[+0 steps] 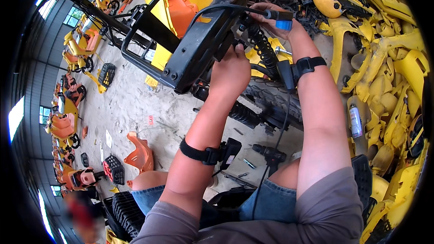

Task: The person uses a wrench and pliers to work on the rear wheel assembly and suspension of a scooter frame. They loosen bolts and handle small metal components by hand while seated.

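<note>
A black metal vehicle frame [192,47] stands tilted before me, with a coil-spring shock absorber [261,45] below its upper end. My left hand [231,73] is closed against the underside of this frame, thumb up; what its fingers hold is hidden. Beyond the shock absorber's top, my right hand [276,21] reaches in behind the frame, its fingertips mostly out of sight. A black cable runs over the frame to a black part with a blue end [284,24], which lies across my right hand. Under the frame sits a black tyre [284,101], next to a second spring [244,113].
Yellow plastic body panels [379,63] are heaped on the right, with a spray can [356,121] among them. A power drill [270,153] lies near my knees. An orange panel [139,152] rests on the concrete floor. Orange and yellow vehicles [65,119] line the left; a blurred person is lower left.
</note>
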Motion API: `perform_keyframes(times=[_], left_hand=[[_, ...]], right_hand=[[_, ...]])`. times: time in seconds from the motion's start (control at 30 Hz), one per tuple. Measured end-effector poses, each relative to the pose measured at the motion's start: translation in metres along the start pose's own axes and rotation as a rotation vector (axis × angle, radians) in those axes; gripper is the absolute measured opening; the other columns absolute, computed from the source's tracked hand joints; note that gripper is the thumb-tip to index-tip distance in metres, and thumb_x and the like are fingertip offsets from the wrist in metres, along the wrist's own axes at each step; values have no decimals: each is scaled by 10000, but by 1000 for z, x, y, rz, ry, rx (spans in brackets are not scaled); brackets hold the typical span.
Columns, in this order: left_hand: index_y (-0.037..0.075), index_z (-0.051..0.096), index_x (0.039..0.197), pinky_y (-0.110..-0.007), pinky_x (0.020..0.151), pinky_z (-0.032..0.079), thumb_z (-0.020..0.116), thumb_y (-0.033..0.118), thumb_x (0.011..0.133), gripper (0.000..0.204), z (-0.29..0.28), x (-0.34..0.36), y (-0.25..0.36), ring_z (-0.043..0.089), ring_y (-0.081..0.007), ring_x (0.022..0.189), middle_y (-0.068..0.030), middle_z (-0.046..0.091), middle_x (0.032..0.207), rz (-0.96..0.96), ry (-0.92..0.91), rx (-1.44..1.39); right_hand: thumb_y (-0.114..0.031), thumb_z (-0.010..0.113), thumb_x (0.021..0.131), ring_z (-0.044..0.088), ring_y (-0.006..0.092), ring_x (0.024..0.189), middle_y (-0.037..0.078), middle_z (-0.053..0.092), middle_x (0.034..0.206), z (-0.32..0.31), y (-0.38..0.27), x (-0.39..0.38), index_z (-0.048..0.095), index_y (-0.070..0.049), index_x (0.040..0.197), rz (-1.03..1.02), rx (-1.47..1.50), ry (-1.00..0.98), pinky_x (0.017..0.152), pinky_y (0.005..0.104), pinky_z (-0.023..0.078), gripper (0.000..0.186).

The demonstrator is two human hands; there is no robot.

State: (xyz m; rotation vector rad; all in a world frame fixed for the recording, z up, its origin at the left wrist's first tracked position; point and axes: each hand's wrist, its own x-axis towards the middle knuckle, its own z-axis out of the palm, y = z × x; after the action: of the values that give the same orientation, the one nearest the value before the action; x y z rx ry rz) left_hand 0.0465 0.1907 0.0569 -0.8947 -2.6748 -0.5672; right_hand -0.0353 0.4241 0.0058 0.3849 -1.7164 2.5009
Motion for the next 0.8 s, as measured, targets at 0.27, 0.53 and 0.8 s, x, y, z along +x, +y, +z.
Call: perform_keyframes(times=[0.27, 0.53, 0.8], left_hand=[[8, 551, 1116, -531, 938, 427, 411, 322, 1024, 356, -8, 1, 6, 555, -507, 1072, -308, 617, 1095, -240, -50, -237], [-21, 550, 1167, -530, 998, 402, 433, 315, 1021, 385, -5, -2, 0, 519, -521, 1148, -342, 562, 1217, -187, 25, -280], [-83, 490, 1270, -492, 1027, 396, 575, 322, 959, 517, 0, 10, -1, 520, -494, 1174, -352, 549, 1229, -373, 3, -524]], right_hand=[[-286, 814, 839, 594, 120, 1004, 28, 633, 1117, 30, -30, -17, 605, -57, 1241, 173, -96, 141, 878, 264, 493, 508], [-205, 802, 850, 603, 133, 1048, 22, 660, 1114, 28, -18, -9, 608, -65, 1208, 86, -29, 129, 905, 254, 473, 431], [-78, 775, 855, 586, 191, 1137, 82, 659, 1176, 25, 5, -8, 579, -36, 1219, 39, 191, 148, 1021, 316, 428, 416]])
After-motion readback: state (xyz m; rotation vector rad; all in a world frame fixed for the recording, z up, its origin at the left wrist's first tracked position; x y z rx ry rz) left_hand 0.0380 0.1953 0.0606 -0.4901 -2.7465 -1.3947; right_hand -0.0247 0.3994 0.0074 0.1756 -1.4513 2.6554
